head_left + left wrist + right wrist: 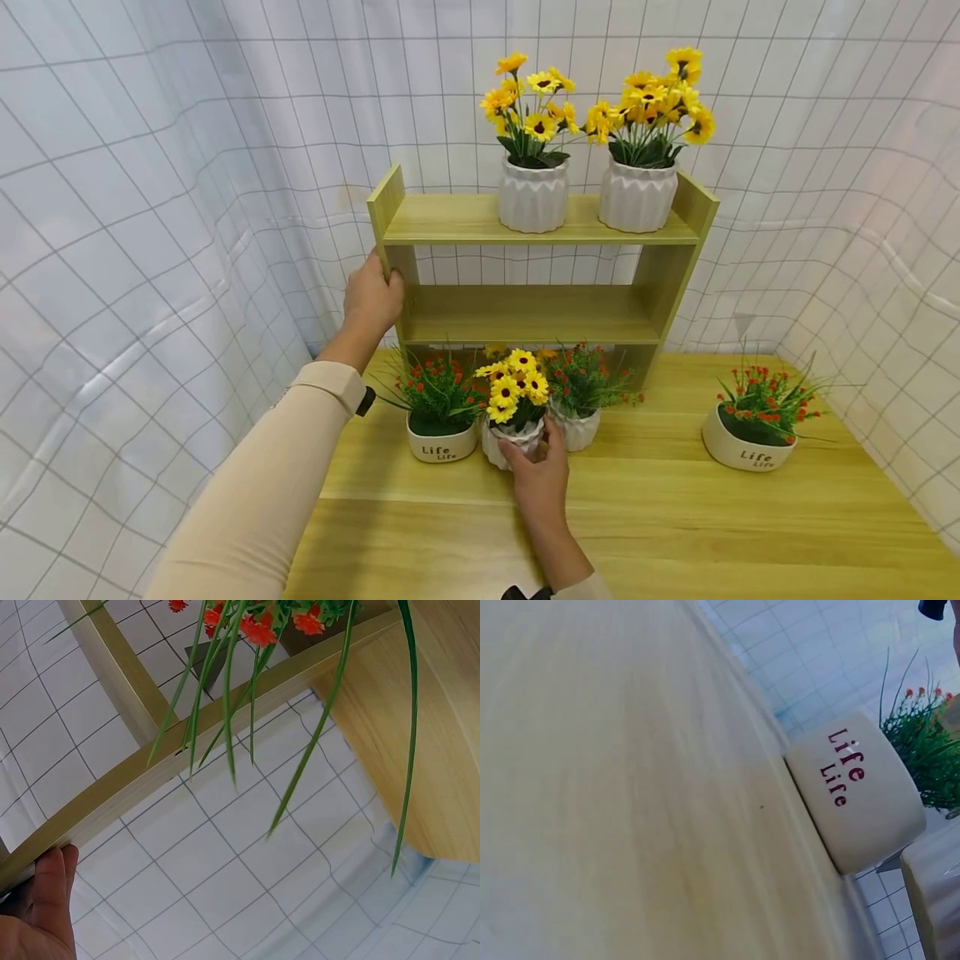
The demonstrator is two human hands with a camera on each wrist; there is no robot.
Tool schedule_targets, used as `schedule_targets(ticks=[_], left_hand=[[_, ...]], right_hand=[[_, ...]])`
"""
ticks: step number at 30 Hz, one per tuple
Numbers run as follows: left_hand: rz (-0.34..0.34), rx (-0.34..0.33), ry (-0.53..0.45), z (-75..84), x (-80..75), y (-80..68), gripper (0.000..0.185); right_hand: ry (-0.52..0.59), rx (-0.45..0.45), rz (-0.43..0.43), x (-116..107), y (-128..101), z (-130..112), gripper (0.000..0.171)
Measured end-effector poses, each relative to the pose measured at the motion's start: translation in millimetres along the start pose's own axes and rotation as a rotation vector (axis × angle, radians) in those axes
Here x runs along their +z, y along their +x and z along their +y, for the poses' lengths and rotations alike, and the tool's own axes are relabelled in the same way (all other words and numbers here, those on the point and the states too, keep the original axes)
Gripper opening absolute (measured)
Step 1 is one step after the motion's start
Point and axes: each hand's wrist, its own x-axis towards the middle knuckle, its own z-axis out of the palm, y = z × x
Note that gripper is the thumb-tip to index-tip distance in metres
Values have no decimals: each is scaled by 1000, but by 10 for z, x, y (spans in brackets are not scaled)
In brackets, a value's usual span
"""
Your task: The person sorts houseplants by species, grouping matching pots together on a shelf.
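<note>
A two-tier wooden shelf (525, 312) stands at the back of the table. My left hand (382, 287) grips its left side panel, thumb at the front; in the left wrist view the fingers (49, 896) lie against the board's edge (150, 780). My right hand (534, 450) holds a small white ribbed pot of yellow sunflowers (513, 400), which stands on the table in front of the shelf. That pot sits between a white "Life" pot of red flowers (442, 437) and another ribbed pot of red flowers (581, 425). The right wrist view shows the "Life" pot (862, 795) close up.
Two white ribbed vases of sunflowers (532, 196) (637, 196) stand on the top shelf. A second "Life" pot (750, 446) sits at the right of the wooden table (675, 517). White gridded curtain (150, 208) encloses the table on three sides.
</note>
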Motion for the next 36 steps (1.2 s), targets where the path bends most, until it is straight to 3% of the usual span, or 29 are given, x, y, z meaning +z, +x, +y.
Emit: schedule_targets(ticks=[12, 24, 36], left_hand=[[8, 3, 9, -12, -7, -2, 36], [-3, 1, 4, -1, -20, -10, 37], [-6, -5, 9, -12, -3, -7, 37]], right_hand=[[9, -25, 9, -113, -50, -295, 85], [54, -174, -4, -143, -14, -631, 77], [109, -304, -41, -208, 181, -1179, 72]])
